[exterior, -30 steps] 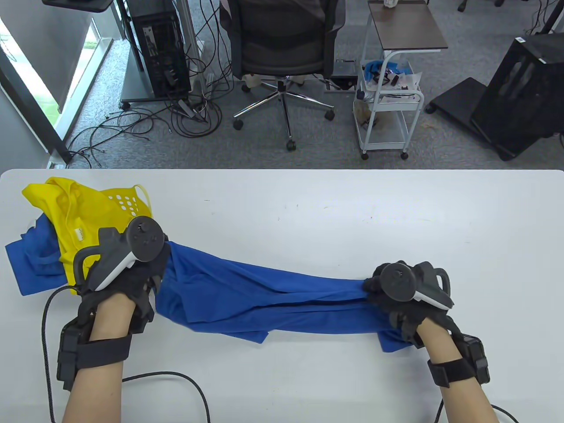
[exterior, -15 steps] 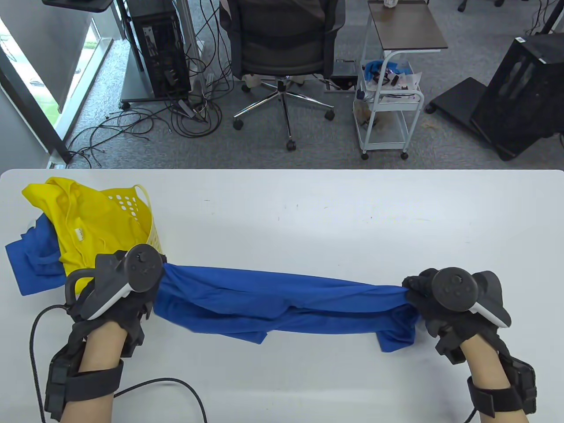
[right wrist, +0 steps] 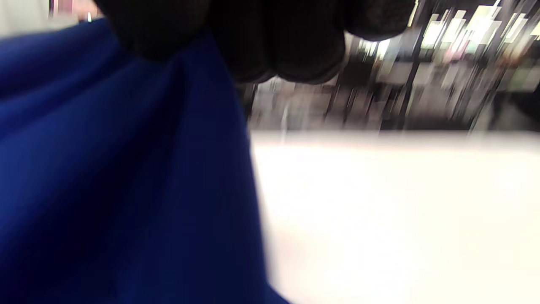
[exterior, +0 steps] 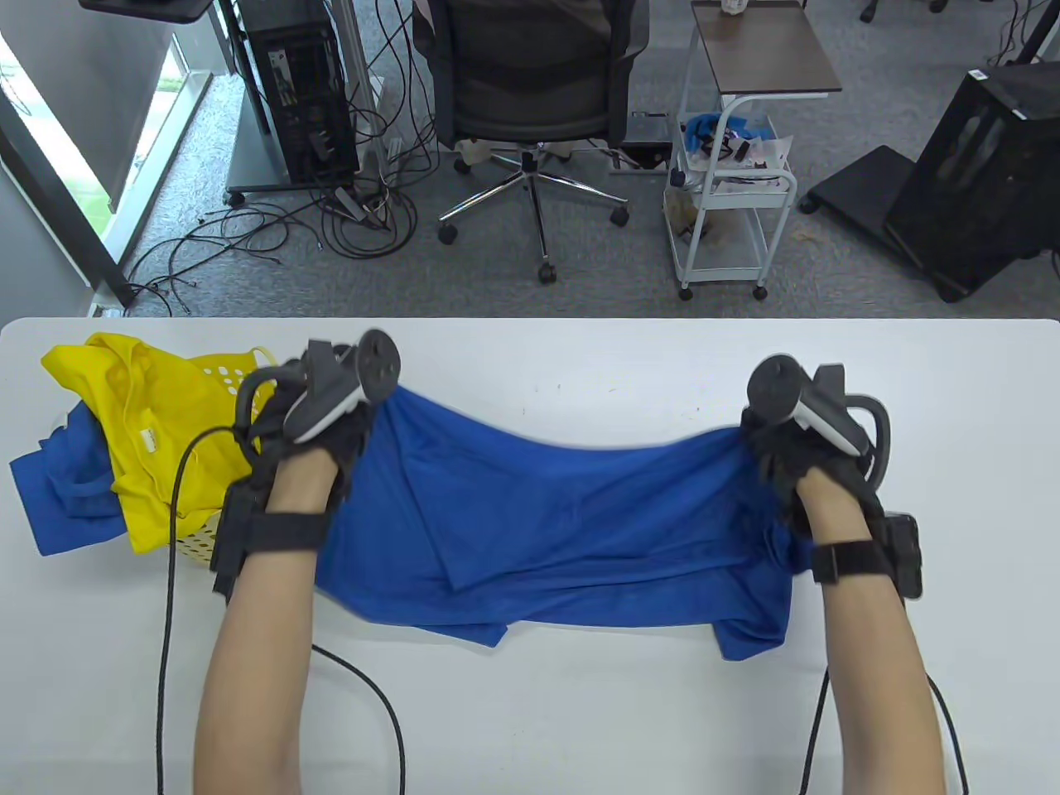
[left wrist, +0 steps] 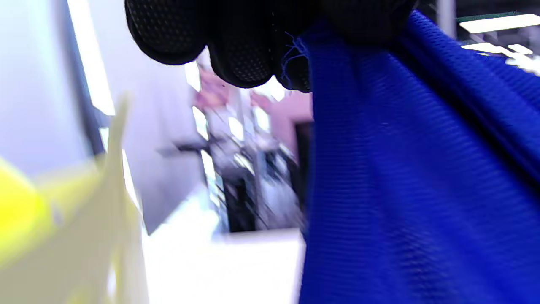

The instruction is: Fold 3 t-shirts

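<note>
Blue knit fabric forms the t-shirt (exterior: pixel 563 530) that is stretched between both hands over the near half of the white desk (exterior: pixel 662 364). Its far edge sags between the two grip points, and its near edge lies on the desk, with one sleeve end protruding at the near centre and another at the near right.

The left hand (exterior: pixel 319 414) grips the far left corner of the t-shirt. In the left wrist view the gloved fingers (left wrist: pixel 236 55) are curled together, with the fabric edge bunched and clamped beneath them.

The right hand (exterior: pixel 807 447) grips the far right corner. In the right wrist view, which is blurred, the fingers (right wrist: pixel 287 55) are closed together on a gather of the fabric. Both forearms extend from the near edge of the desk, and a black cable runs from each wrist unit back toward that edge.

A yellow perforated basket (exterior: pixel 240 377) lies at the left end of the desk, just beside the left hand. A yellow t-shirt (exterior: pixel 141 431) is draped over and out of the basket. A second blue garment (exterior: pixel 58 497) lies partly under the yellow t-shirt, at the far left edge of the desk.

Beyond the desk, on the grey carpet, an office chair (exterior: pixel 530 83) stands with a white trolley (exterior: pixel 733 182) to its right.
</note>
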